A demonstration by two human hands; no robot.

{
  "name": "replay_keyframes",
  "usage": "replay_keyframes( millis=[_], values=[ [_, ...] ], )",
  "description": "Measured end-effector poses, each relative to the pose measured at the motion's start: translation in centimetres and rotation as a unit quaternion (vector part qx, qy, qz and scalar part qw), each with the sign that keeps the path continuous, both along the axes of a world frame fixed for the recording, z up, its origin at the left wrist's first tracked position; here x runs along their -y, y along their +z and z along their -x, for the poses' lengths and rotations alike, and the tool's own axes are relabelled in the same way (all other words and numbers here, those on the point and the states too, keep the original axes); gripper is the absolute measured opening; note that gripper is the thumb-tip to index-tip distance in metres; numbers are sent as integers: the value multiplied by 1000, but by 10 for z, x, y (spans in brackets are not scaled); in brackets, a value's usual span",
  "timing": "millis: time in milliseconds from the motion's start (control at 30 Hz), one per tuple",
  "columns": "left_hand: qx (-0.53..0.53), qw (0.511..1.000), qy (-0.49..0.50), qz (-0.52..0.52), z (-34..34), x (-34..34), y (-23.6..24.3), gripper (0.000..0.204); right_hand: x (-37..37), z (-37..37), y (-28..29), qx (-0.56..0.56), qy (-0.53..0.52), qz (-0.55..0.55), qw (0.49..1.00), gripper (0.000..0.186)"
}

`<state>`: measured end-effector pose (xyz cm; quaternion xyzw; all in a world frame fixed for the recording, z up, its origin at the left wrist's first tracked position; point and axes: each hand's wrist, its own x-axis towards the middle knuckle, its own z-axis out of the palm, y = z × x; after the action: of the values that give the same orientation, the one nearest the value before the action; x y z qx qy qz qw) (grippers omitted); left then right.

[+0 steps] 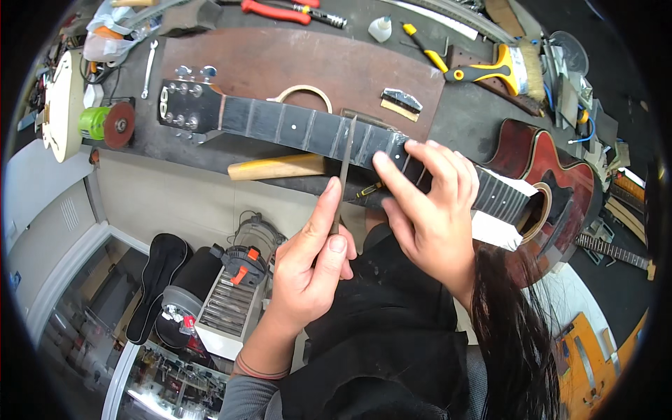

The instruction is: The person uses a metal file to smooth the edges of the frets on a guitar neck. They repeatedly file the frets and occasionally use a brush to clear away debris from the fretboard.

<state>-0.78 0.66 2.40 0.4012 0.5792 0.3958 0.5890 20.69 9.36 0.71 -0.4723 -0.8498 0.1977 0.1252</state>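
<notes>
"Reading the view as a clock face, where's the guitar?"

"The dark red wooden acoustic guitar [584, 164] runs right across. Its body sits near three o'clock, and its black headstock with silvery tuners [190, 106] lies at ten. Between them stretches the long black fretboard [311, 133], crossed by pale lines."

"And the hands?"

"The left hand [311, 269], toward seven, is closed around a slim, tapering grey file-like tool [346, 157]. The index finger lies along it, the thumb is beside it, and the other fingers are curled. The tip points to twelve and overlaps the fretboard; I can't tell if it touches."

"The right one?"

"The right hand [441, 213], at three, is loosely spread and grips nothing that I can see. Its index and middle fingertips are at the fretboard, right of the tool. How hard they press, I can't tell."

"What's around?"

"White paper [497, 229] lies beside the fretboard's end, just past three. A yellow-and-black-handled bristle brush [504, 70] is toward two, a white squeeze bottle [380, 29] just past twelve, and a silver spanner [150, 68] at ten. A green power tool with a reddish-brown disc [94, 124] stands between nine and ten."
</notes>
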Motion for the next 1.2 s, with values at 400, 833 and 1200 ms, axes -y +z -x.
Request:
replay_keyframes(
  millis=[400,833,1200],
  values=[
    [-274,942,-28,-192,25,51,92,64,10,24,90,-457,-63,433,774,35],
    [-388,845,-170,-326,84,100,153,65,83,29,153,-481,-98,418,764,19],
    [-445,852,-236,-142,127,134,83,59,103,-11,-3,-137,-148,403,893,33]
  ],
)
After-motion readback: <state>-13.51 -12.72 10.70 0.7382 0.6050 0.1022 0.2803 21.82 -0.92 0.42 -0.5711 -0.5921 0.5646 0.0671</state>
